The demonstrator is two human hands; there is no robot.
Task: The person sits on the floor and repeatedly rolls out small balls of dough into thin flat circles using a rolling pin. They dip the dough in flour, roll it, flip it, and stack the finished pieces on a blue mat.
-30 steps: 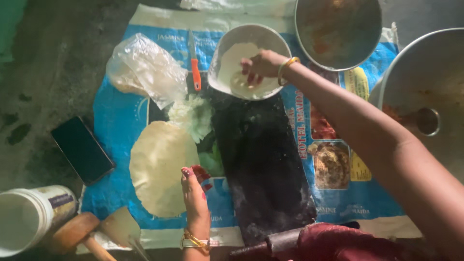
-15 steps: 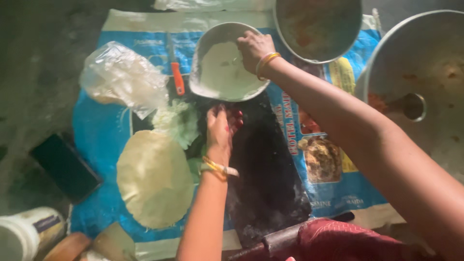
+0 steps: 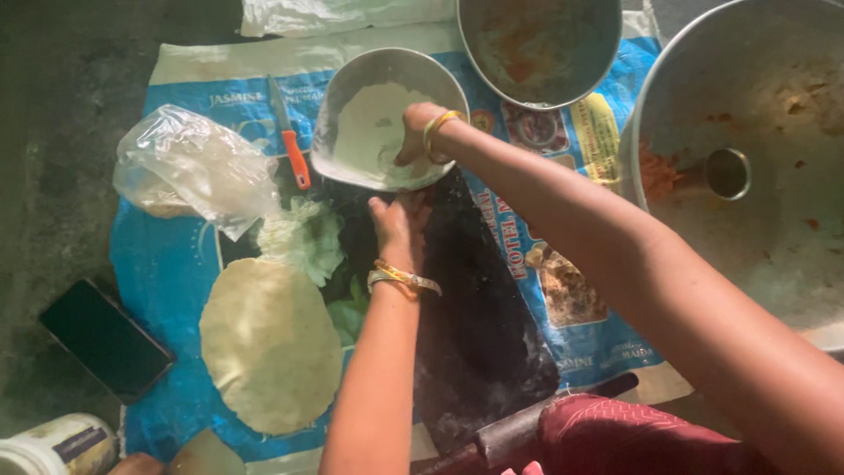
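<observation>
My right hand [image 3: 415, 132] reaches into a metal bowl [image 3: 347, 84] of white flour, fingers dipped in the flour and hidden from view. My left hand [image 3: 397, 227] rests on the dark stone slab [image 3: 479, 334] just below the bowl's rim, fingers together and pointing at the bowl. It seems to hold nothing. Both wrists wear yellow bangles. A rolled-out flat round of dough [image 3: 268, 343] lies left of my left forearm, and chopped pale cabbage [image 3: 303, 237] sits above it.
A blue printed sack [image 3: 167, 281] covers the floor under everything. A crumpled clear plastic bag [image 3: 189, 167], an orange-handled knife [image 3: 292, 145], a dark phone [image 3: 104, 339], a white jar [image 3: 57, 444], an empty metal bowl [image 3: 536, 44] and a large metal pan [image 3: 756, 158] surround the slab.
My left hand moved up from beside the dough round to the slab under the flour bowl. My right hand went deeper into the flour.
</observation>
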